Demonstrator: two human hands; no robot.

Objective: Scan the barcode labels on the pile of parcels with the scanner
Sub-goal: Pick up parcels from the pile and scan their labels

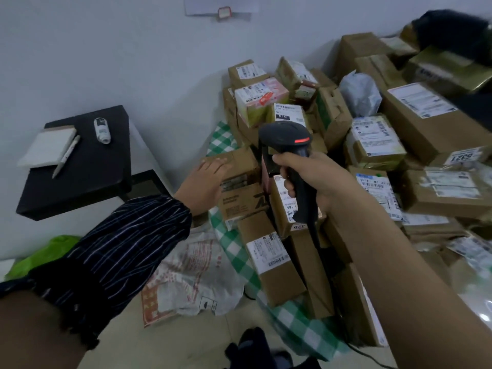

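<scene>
While right hand (316,179) grips black scanner (286,139) handle, red light lit, left hand (205,179) rests flat, fingers straight, on brown parcel (239,198) at pile (372,145) edge.

The pile of parcels (423,129) fills the right half, boxes packed touching. Bare floor (173,342) opens lower centre; the black counter (90,171) blocks the left.

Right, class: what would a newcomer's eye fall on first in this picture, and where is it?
The black scanner, red light glowing, sits at the centre, gripped by the right hand. Behind and right of it sprawls a pile of labelled parcels on a green checked cloth. The left hand touches a box at its left edge.
</scene>
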